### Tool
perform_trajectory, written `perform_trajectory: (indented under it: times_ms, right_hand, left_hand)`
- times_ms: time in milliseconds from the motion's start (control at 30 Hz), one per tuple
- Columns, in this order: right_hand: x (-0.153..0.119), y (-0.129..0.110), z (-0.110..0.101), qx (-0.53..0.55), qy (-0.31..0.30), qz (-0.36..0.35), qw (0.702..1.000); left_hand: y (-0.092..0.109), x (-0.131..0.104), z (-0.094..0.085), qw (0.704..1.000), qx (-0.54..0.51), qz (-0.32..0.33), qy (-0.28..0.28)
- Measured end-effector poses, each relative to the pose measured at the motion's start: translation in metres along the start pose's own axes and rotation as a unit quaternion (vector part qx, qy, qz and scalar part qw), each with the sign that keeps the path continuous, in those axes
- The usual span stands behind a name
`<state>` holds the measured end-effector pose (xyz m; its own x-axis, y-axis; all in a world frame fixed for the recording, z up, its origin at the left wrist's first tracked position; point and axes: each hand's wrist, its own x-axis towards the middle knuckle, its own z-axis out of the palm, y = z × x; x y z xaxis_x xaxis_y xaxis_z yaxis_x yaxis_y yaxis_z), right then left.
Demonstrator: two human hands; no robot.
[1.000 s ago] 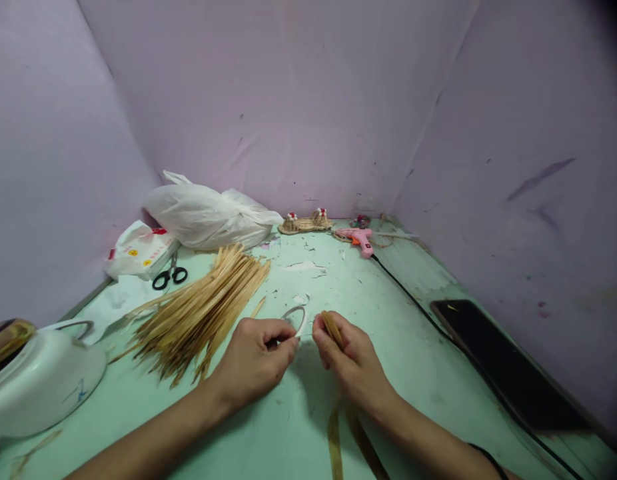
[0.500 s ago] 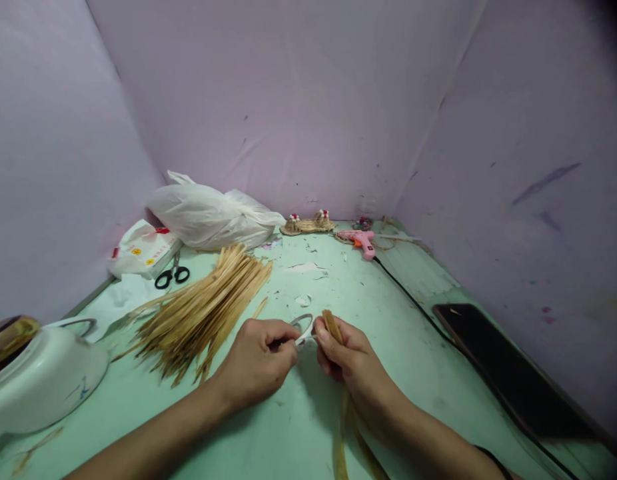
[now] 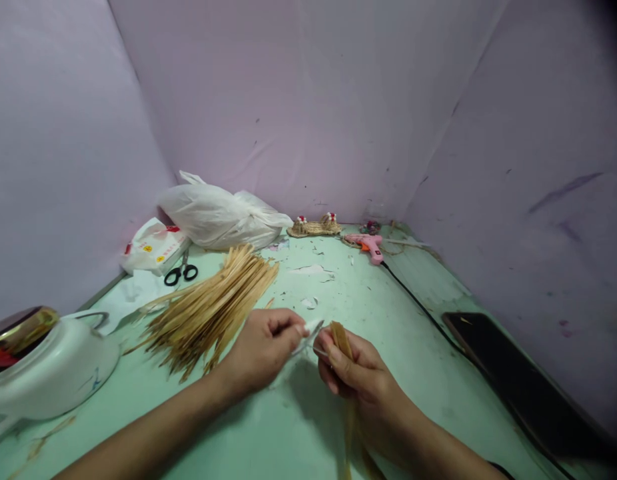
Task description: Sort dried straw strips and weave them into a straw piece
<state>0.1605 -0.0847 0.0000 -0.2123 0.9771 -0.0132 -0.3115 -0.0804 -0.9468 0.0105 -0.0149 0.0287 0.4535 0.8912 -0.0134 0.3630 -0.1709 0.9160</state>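
My right hand (image 3: 356,363) is closed round dried plant-fibre strips (image 3: 342,337), pinched between thumb and fingers. Their upper end stands above the thumb and their long tails hang below toward the near table edge. A thin pale strip (image 3: 316,328), curled into a loop, spans the gap between my hands; whether it is wire or tape I cannot tell. My left hand (image 3: 266,347) pinches one end of it, and its other end meets the right fingertips. Left of my left hand lies a large bundle of dried fibre strips (image 3: 213,307) on the green table.
A pink glue gun (image 3: 371,247) with black cord lies at the back right, a dark phone-like slab (image 3: 518,380) nearer. A white plastic bag (image 3: 223,217), woven piece (image 3: 313,229), tissue pack (image 3: 156,250), scissors (image 3: 181,272) and white container (image 3: 63,373) are also here.
The view has turned slightly left, so everything sits further right. My left hand has shifted a little, and the pale loop now shows narrower and tilted. The right hand keeps its grip.
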Motion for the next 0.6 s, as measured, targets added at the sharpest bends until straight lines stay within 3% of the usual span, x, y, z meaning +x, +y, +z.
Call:
perform_trajectory:
  times_ms: [67,133,200,300,433,533,600]
  right_hand:
    - [-0.003,-0.003,0.002,0.003,-0.033,-0.010,0.999]
    - [-0.004,-0.004,0.005,0.001,-0.054,0.008,0.998]
    - [-0.002,-0.002,0.006,0.001,-0.030,0.044,0.999]
    - [0.004,0.002,0.005,-0.004,0.034,0.111,0.993]
    - [0.010,0.006,0.002,-0.022,0.053,0.154,0.986]
    - [0.010,0.007,0.001,-0.034,0.055,0.153,0.986]
    - [0.009,0.007,0.001,-0.034,0.051,0.146,0.987]
  left_hand:
    - [-0.003,0.006,-0.013,0.997,0.014,0.005,0.076]
    - [-0.005,0.011,-0.027,0.983,0.120,0.035,0.133]
    - [-0.004,0.015,-0.040,0.957,0.245,0.061,0.143]
    - [-0.001,0.017,-0.049,0.932,0.344,0.043,0.111]
    - [0.004,0.011,-0.038,0.941,0.312,0.057,0.115]
    - [0.008,0.001,-0.019,0.973,0.218,0.074,0.009]
    - [0.010,-0.006,-0.007,0.978,0.193,0.063,-0.053]
